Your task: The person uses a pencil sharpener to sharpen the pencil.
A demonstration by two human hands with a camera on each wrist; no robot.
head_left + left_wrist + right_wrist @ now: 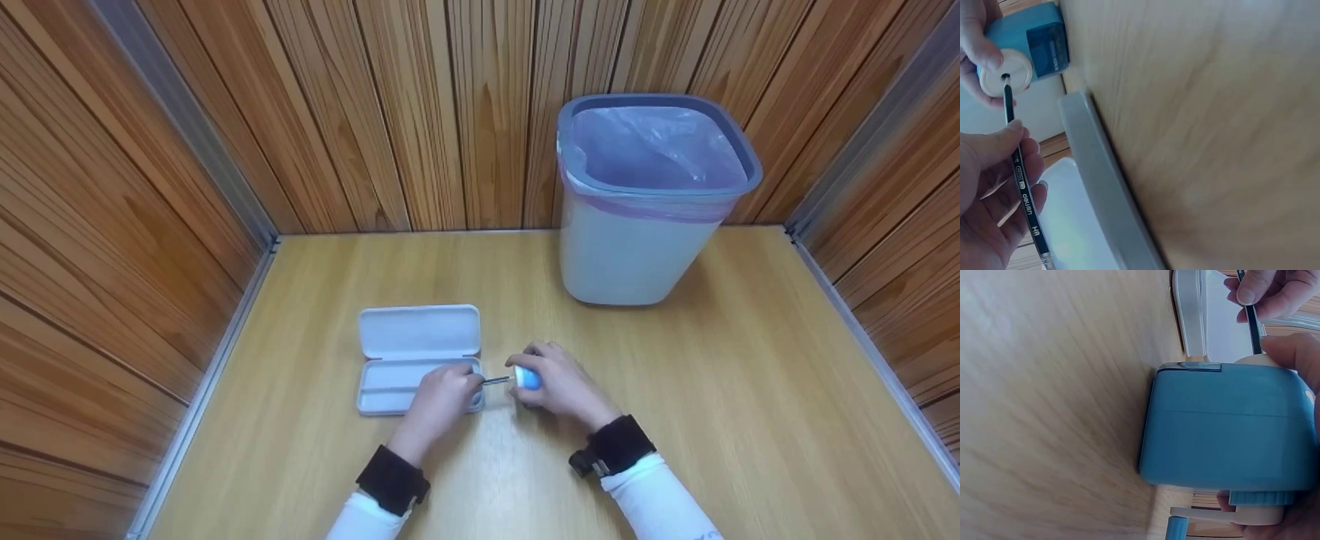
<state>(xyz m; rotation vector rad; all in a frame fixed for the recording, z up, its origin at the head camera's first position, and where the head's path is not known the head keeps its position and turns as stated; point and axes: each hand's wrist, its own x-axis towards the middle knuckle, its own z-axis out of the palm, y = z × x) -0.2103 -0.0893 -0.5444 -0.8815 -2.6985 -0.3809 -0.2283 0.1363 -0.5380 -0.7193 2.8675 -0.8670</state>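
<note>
My left hand pinches a dark HB pencil between thumb and fingers, above the right end of an open white pencil case. The pencil's sharpened tip points right, at the hole in the cream front of a blue crank pencil sharpener. My right hand grips the sharpener from above, thumb on the round front in the left wrist view. The sharpener is at the tabletop. Its crank sticks out from the back, low beside the right hand's fingers. A dark window shows on its side.
A white waste bin with a grey rim and a clear liner stands at the back right, beyond the right hand. Wooden panel walls enclose the wooden tabletop at the back and both sides.
</note>
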